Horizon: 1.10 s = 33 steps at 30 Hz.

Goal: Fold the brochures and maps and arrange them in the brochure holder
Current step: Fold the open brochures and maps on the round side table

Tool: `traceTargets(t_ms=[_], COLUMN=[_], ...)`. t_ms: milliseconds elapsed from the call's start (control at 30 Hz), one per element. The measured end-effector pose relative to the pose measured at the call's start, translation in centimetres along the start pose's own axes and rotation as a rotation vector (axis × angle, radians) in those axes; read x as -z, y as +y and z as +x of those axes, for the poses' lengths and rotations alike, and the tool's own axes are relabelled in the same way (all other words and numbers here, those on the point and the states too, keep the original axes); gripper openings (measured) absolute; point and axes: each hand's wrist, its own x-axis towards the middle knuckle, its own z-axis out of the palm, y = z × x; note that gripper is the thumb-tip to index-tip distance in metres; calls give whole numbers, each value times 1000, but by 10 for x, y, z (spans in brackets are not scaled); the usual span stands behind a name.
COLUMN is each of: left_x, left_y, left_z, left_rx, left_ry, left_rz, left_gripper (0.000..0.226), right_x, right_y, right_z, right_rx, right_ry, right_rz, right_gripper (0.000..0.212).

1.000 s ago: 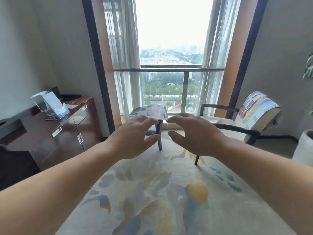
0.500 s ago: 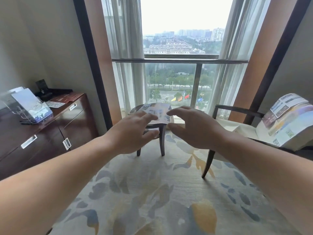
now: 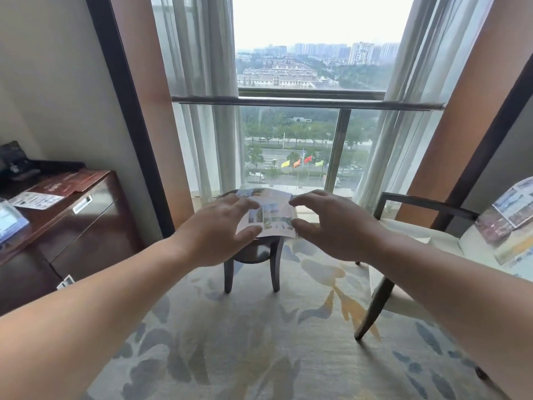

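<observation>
A printed brochure (image 3: 271,215) with small photos lies on a small round dark side table (image 3: 253,252) before the window. My left hand (image 3: 219,229) reaches out over the brochure's left side, fingers spread, empty. My right hand (image 3: 331,226) hovers at its right edge, fingers apart, empty. Whether either hand touches the paper I cannot tell. A large unfolded map (image 3: 510,217) is draped over the armchair (image 3: 409,226) on the right. The clear brochure holder (image 3: 11,220) shows at the left edge on the dresser (image 3: 86,226).
A red leaflet (image 3: 66,183) and a pale leaflet (image 3: 37,199) lie on the dresser top, with a dark device (image 3: 16,164) behind them. Sheer curtains (image 3: 207,111) frame the tall window. A patterned carpet (image 3: 259,342) covers the floor.
I have come closer to the side table; it and the brochure loom larger. Both hands have stretched forward to the brochure's sides. The dresser and holder have slid toward the left edge.
</observation>
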Motion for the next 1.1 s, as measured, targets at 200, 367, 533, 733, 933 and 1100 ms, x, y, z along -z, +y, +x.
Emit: traceTargets(t_ms=[200, 367, 533, 733, 933, 1100], left_x=[-12, -34, -69, -110, -152, -184], left_y=[-48, -82, -115, -144, -173, -208], left_z=[83, 146, 216, 313, 374, 410], left_rx=[-16, -6, 30, 108, 112, 133], left_ry=[-54, -70, -134, -199, -275, -337], left_rz=[-15, -17, -14, -10, -14, -31], left_gripper=[53, 54, 54, 53, 53, 54], right_x=[-13, -34, -66, -100, -134, -169], right_y=[26, 58, 113, 197, 251, 275], right_z=[90, 157, 224, 310, 372, 412], right_rx=[-25, -16, -36, -64, -106, -149], right_ry=[-35, -57, -89, -159, -253, -313], right_rz=[-12, 3, 31, 61, 61, 70], right_gripper=[47, 48, 50, 48, 50, 50])
